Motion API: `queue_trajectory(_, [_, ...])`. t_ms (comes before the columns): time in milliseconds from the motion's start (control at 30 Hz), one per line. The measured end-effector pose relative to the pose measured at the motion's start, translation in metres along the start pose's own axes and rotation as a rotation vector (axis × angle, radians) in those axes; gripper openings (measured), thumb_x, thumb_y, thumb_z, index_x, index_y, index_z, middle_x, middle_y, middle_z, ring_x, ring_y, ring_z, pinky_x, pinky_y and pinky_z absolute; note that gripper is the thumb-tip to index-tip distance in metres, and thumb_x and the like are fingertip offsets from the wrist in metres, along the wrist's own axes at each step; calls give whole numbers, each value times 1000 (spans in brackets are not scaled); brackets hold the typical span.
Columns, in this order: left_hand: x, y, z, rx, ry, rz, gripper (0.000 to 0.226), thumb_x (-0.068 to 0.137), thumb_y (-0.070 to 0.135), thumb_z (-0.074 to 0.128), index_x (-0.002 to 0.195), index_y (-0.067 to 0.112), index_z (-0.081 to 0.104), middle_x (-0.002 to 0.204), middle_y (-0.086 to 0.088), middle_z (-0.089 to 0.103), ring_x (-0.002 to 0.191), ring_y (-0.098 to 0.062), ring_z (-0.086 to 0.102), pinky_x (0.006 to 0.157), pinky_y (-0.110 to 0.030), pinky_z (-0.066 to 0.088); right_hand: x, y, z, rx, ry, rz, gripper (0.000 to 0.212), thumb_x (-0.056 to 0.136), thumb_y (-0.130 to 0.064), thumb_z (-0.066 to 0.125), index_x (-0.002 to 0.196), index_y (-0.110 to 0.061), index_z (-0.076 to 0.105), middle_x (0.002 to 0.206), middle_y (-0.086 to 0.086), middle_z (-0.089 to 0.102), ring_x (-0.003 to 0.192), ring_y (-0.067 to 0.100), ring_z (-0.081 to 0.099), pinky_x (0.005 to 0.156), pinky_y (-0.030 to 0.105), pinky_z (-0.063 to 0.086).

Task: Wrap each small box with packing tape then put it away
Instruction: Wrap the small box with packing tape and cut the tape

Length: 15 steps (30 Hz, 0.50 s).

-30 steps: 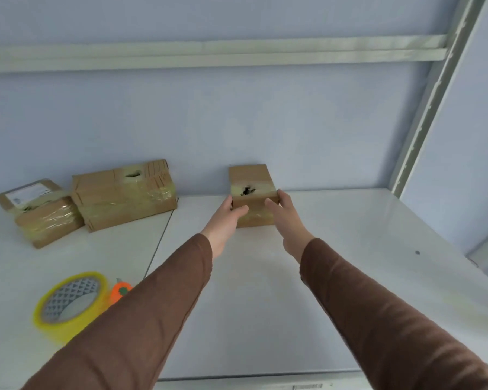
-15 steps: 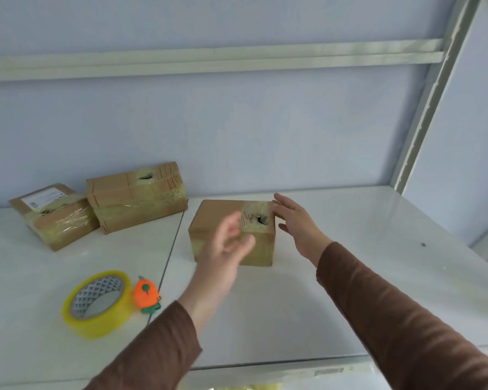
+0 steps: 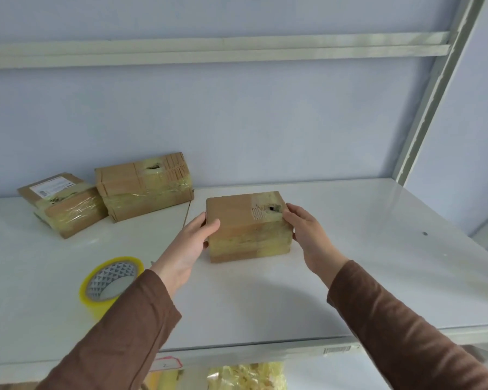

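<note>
On the white shelf [image 3: 350, 277] at frame center, the box [image 3: 245, 226] sits gripped at its ends by the left hand [image 3: 190, 246] and right hand [image 3: 307, 235], fingers curled on it. The glossy tape may let it slip if lifted loosely.

Both arms outstretched in brown sleeves, left hand [image 3: 190, 243] and right hand [image 3: 307, 235] gripping opposite box ends

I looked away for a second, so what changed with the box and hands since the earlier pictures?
The box came forward from the back wall and was turned broadside. The left hand, off it a moment ago, grips its left end again; the right hand holds the right end. The tape roll and two taped boxes stayed put.
</note>
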<state>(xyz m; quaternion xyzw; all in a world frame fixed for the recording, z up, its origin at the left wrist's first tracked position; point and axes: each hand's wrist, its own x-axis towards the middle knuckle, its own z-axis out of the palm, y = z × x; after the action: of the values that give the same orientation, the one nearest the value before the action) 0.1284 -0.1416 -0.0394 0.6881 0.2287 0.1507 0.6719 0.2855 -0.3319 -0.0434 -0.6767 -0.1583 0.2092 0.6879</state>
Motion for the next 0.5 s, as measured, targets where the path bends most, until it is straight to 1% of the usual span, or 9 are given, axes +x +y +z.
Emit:
queue_trajectory(33, [-4,1,-4,8,6,-4,57,96,40,67,151,34,49,153,17,48,142,-6,43,121,-40,33,-3,0,0,-52,14,-15,35,105,-27,53,140,-23,58,131,-3,66,104,4,64,82,20,49])
queue_trajectory(67, [-7,4,-10,41,16,-3,64,99,37,65,157,24,39,160,13,39,147,-9,37,124,-41,28,-6,1,1,-152,64,-76,41,105,-28,54,146,-24,53,137,-5,59,119,8,57,93,25,45])
queue_trajectory(133, [-14,13,-27,98,60,48,60,102,29,60,157,19,39,159,10,40,148,-9,35,125,-37,26,-17,-2,8,-413,218,-384,42,104,-25,56,145,-22,52,141,-9,52,133,13,42,107,28,36])
queue_trajectory(200, [-25,25,-47,153,74,110,45,103,24,58,148,23,53,149,12,52,142,-6,43,121,-32,31,-34,-10,26,-507,267,-739,35,101,-13,57,136,-19,58,136,-8,56,128,15,45,105,26,38])
queue_trajectory(267, [-35,33,-73,286,48,122,40,103,21,58,143,28,57,147,11,54,140,-4,44,121,-32,30,-49,-13,52,-473,164,-886,32,97,-7,57,127,-18,61,123,-10,59,116,14,53,95,28,46])
queue_trajectory(300, [-38,35,-86,392,21,102,45,102,20,60,145,31,54,152,10,49,142,-3,39,122,-32,27,-56,-10,66,-443,65,-886,32,96,-7,56,126,-18,61,117,-10,59,110,12,57,88,29,49])
queue_trajectory(367, [-44,32,-110,709,-46,19,64,97,24,68,154,32,40,162,9,33,147,-5,25,120,-30,22,-68,3,97,-418,-176,-774,35,98,-12,57,133,-19,55,114,-8,59,101,11,60,82,29,53])
queue_trajectory(433, [-47,22,-124,1050,-116,-82,90,88,35,77,161,26,24,167,5,19,153,-12,13,121,-31,18,-71,23,123,-493,-360,-595,49,100,-21,60,145,-22,42,122,-6,61,103,9,61,87,34,55])
queue_trajectory(500, [-50,10,-127,1231,-141,-142,106,81,44,81,162,22,16,168,2,12,155,-17,7,123,-33,16,-69,43,147,-573,-420,-453,66,99,-28,65,154,-23,29,132,-1,60,111,13,59,96,41,52])
